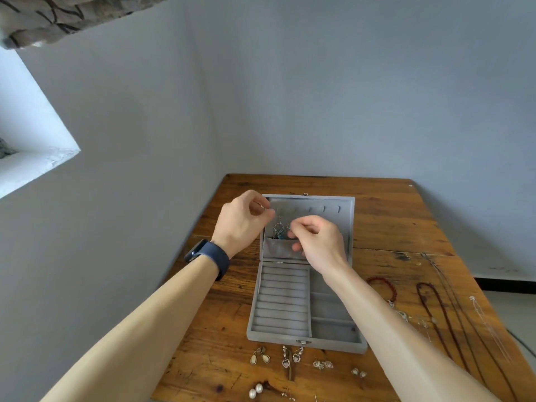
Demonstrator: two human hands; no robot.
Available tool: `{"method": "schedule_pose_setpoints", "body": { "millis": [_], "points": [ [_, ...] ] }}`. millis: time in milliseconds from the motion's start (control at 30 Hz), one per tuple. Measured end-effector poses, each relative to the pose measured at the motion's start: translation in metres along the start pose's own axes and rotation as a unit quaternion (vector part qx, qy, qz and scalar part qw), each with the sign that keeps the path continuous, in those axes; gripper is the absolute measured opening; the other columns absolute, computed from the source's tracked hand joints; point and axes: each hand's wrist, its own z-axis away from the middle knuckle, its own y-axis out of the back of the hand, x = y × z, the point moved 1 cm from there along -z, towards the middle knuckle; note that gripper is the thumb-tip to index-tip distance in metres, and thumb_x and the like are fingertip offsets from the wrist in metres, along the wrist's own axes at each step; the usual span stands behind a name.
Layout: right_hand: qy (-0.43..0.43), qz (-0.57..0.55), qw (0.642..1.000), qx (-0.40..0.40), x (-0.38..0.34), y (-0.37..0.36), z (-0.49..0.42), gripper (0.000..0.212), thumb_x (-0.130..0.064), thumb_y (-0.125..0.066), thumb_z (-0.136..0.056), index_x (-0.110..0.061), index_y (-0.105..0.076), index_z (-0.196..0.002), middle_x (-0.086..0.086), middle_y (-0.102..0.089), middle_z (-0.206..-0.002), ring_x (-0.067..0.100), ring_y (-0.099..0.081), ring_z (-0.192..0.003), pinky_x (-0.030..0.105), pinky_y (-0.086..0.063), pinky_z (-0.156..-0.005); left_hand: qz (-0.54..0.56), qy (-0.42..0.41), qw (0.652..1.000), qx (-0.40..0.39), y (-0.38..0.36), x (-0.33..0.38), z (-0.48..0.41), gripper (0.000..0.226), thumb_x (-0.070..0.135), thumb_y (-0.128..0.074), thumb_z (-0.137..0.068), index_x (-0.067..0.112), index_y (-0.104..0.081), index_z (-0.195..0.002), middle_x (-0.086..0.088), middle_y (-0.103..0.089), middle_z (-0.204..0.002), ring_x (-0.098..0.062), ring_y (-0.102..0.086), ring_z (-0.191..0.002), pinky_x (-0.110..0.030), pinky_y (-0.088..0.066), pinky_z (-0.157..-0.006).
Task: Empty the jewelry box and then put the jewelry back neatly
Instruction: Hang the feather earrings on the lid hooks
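Grey jewelry box (pixel 304 335) open | 2 hands (pixel 243 224) (pixel 316 242) pinching 2 earrings (pixel 280 229)

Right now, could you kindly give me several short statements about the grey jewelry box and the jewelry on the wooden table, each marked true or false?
1. The grey velvet jewelry box is open. True.
2. Its ring-roll rows are full of rings. False: they are empty.
3. Both the left hand and right hand work at dangling teal-beaded earrings by the lid. True.
4. The red bead bracelet lies in the box. False: it lies on the wooden table.
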Motion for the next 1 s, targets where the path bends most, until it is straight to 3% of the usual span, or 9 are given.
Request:
{"method": "schedule_pose_setpoints", "body": {
  "millis": [67,167,233,367,500,600,700,900,1000],
  "points": [
    [-0.018,-0.008,1.000,0.024,-0.002,-0.002,-0.009,0.009,-0.031,-0.065,-0.093,-0.026,-0.073,-0.095,-0.012,-0.075,-0.078,0.005,-0.069,-0.060,0.023,-0.051,-0.062,0.044,0.047,0.998,0.028,-0.004,-0.008,-0.005,0.032,0.036,-0.074,-0.086,0.029,-0.060,-0.114,0.010,-0.064,-0.104,-0.011,-0.063,-0.097,-0.017,-0.045,-0.069],
    [-0.049,-0.019,0.998,0.039,-0.007,-0.010,-0.022,0.010,-0.032,-0.066,-0.092,-0.025,-0.073,-0.096,-0.013,-0.075,-0.076,0.002,-0.069,-0.059,0.022,-0.053,-0.062,0.107,0.152,0.981,-0.060,-0.013,-0.017,-0.015,0.080,0.030,-0.079,-0.082,0.027,-0.034,-0.148,-0.005,-0.049,-0.142,-0.025,-0.051,-0.126,-0.029,-0.044,-0.090],
    [-0.082,-0.041,0.995,0.041,-0.008,-0.018,-0.030,0.008,-0.032,-0.067,-0.091,-0.026,-0.073,-0.091,-0.013,-0.075,-0.074,0.003,-0.069,-0.060,0.027,-0.058,-0.068,0.151,0.187,0.964,-0.111,-0.019,-0.023,-0.020,0.094,0.024,-0.079,-0.083,0.026,-0.020,-0.157,-0.009,-0.042,-0.151,-0.028,-0.046,-0.134,-0.031,-0.038,-0.094],
    [-0.120,-0.058,0.990,0.038,-0.009,-0.030,-0.039,0.013,-0.029,-0.068,-0.088,-0.025,-0.070,-0.076,-0.015,-0.073,-0.067,0.004,-0.067,-0.058,0.030,-0.059,-0.072,0.151,0.168,0.966,-0.122,-0.025,-0.035,-0.022,0.077,0.020,-0.075,-0.086,0.020,-0.036,-0.153,-0.005,-0.053,-0.144,-0.022,-0.051,-0.131,-0.027,-0.038,-0.094],
    [-0.130,-0.063,0.988,0.046,-0.012,-0.035,-0.038,0.013,-0.028,-0.067,-0.087,-0.023,-0.071,-0.075,-0.015,-0.073,-0.065,0.000,-0.065,-0.054,0.028,-0.057,-0.068,0.118,0.113,0.982,-0.099,-0.021,-0.043,-0.018,0.045,0.020,-0.071,-0.090,0.021,-0.060,-0.133,0.007,-0.065,-0.122,-0.003,-0.061,-0.104,-0.013,-0.042,-0.075],
    [-0.142,-0.060,0.986,0.061,-0.015,-0.037,-0.034,0.014,-0.025,-0.066,-0.084,-0.021,-0.071,-0.072,-0.013,-0.073,-0.063,0.002,-0.065,-0.055,0.031,-0.061,-0.074,0.109,0.092,0.986,-0.087,-0.018,-0.046,-0.015,0.039,0.020,-0.072,-0.088,0.022,-0.064,-0.126,0.008,-0.068,-0.115,-0.007,-0.063,-0.103,-0.018,-0.047,-0.079],
    [-0.153,-0.052,0.985,0.065,-0.019,-0.040,-0.031,0.016,-0.024,-0.065,-0.084,-0.018,-0.072,-0.070,-0.011,-0.073,-0.061,0.007,-0.065,-0.057,0.033,-0.062,-0.075,0.095,0.079,0.990,-0.072,-0.016,-0.047,-0.010,0.036,0.021,-0.073,-0.088,0.023,-0.065,-0.122,0.012,-0.067,-0.108,-0.006,-0.063,-0.102,-0.010,-0.043,-0.072],
    [-0.164,-0.058,0.983,0.056,-0.017,-0.045,-0.022,0.022,-0.022,-0.068,-0.088,-0.017,-0.071,-0.066,-0.007,-0.072,-0.059,0.007,-0.063,-0.051,0.026,-0.060,-0.062,0.079,0.066,0.993,-0.049,-0.011,-0.047,-0.004,0.032,0.021,-0.074,-0.088,0.023,-0.067,-0.119,0.020,-0.063,-0.095,0.008,-0.058,-0.086,0.001,-0.042,-0.060],
    [-0.139,-0.070,0.987,0.034,-0.008,-0.043,-0.017,0.016,-0.024,-0.070,-0.091,-0.020,-0.073,-0.075,-0.008,-0.074,-0.065,0.006,-0.064,-0.053,0.026,-0.058,-0.059,0.069,0.067,0.995,-0.031,-0.012,-0.046,-0.002,0.029,0.022,-0.073,-0.088,0.023,-0.068,-0.117,0.021,-0.062,-0.091,0.009,-0.058,-0.083,0.000,-0.041,-0.059]
  ]
}}
